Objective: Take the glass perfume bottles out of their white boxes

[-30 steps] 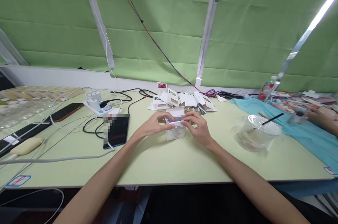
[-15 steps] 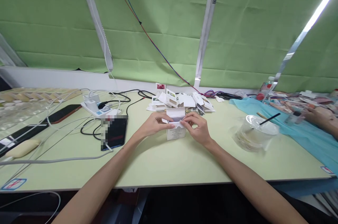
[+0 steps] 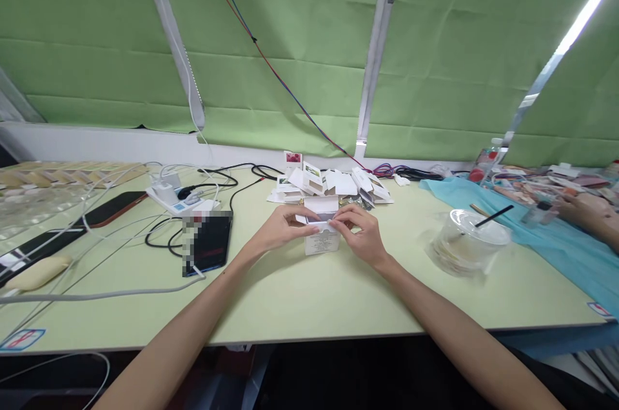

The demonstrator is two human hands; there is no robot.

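Observation:
A small white cardboard box (image 3: 323,243) with printed text on its front stands upright on the table, its top flap raised at the back. My left hand (image 3: 286,227) grips the box's upper left edge, thumb along the front rim. At the upper right edge, my right hand (image 3: 358,231) pinches the rim between thumb and fingers. What lies inside the box is mostly hidden by my fingers. Just behind it is a heap of white cartons (image 3: 333,182), some with small pictures on them.
Left of my arm lies a phone (image 3: 213,241) with a cable, near a white power strip (image 3: 181,200) and tangled cords. To the right stands a clear plastic tub (image 3: 469,242) with a black stick. Beyond it, another person's hand (image 3: 585,213) is over a blue cloth (image 3: 541,229).
Almost nothing differs. The view has shifted very slightly, and both hands keep the same hold on the box.

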